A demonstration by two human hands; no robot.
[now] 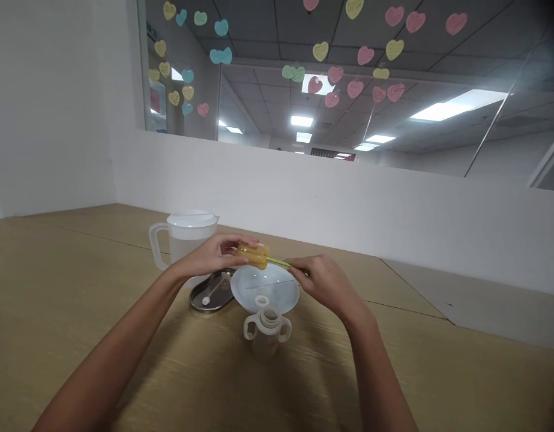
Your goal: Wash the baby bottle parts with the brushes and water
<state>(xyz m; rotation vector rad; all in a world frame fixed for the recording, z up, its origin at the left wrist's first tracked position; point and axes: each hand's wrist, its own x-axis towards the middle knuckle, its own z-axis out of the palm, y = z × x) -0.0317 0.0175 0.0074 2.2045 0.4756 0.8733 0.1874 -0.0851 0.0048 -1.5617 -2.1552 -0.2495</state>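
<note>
My left hand [211,253] is closed around the fluted yellow head of a sponge bottle brush [254,255]. My right hand [324,279] grips the brush's green handle, so the brush lies roughly level between both hands. Under it is a translucent white bowl [288,295]. In front of the bowl, upright, stands a two-handled baby bottle [265,342] with an uncovered mouth. A pale ring [261,301] shows just behind the bottle's mouth. Below my left hand, an oval metal tray [204,307] holds a straw piece with a small weighted end [206,300].
A lidded white pitcher [192,231] stands behind my left hand, its handle to the left. The wooden table [123,252] runs back to a white wall [304,198]. Above the wall, a window carries several heart-shaped notes [365,55].
</note>
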